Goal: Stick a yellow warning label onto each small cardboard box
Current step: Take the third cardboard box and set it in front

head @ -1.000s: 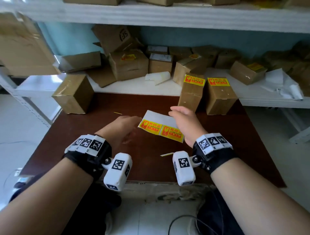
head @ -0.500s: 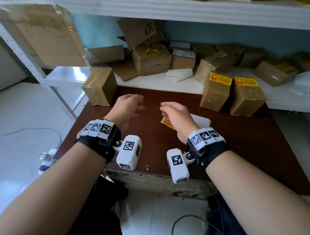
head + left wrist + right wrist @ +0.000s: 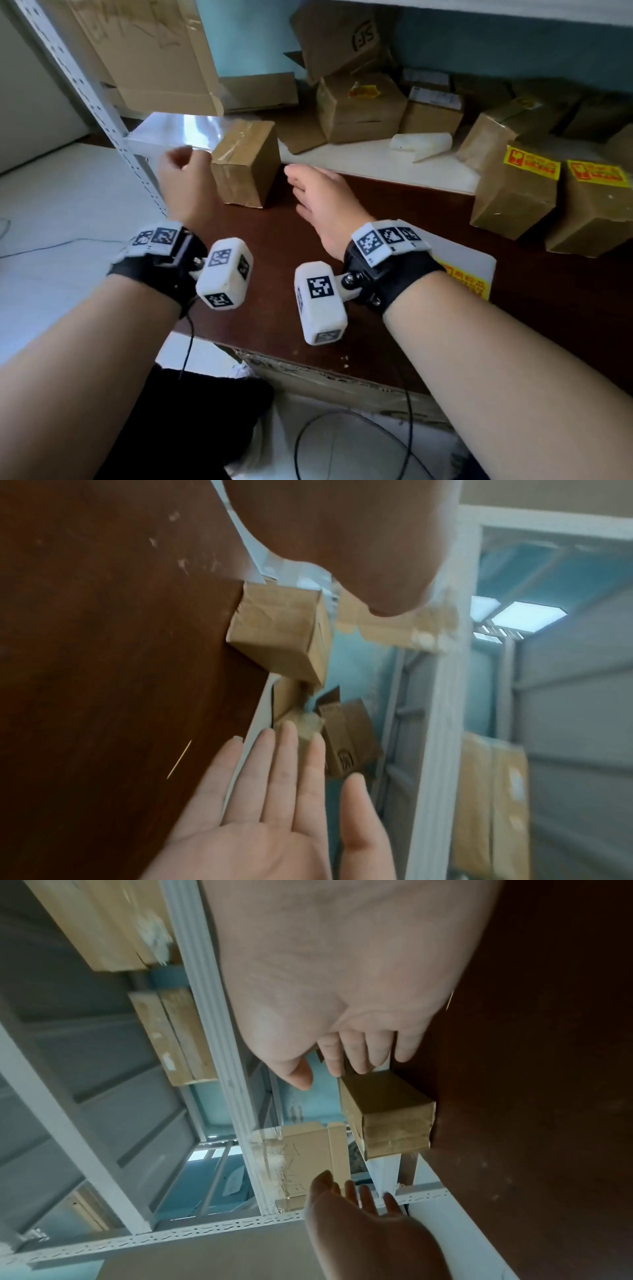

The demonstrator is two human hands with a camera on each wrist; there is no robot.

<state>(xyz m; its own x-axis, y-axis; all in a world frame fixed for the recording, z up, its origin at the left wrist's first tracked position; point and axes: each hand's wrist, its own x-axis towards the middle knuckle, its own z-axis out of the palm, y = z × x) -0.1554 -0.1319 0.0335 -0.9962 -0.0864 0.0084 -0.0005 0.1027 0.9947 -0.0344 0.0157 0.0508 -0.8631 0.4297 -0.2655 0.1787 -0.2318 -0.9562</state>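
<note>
Cardboard box (image 3: pixel 245 162) now flanked, hands newly spread

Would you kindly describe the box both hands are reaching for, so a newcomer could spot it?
Start at the dark brown table. At its far left corner, between both hands, stands one taped cardboard box. Unlike the two boxes on the right, it carries no yellow label.
</note>
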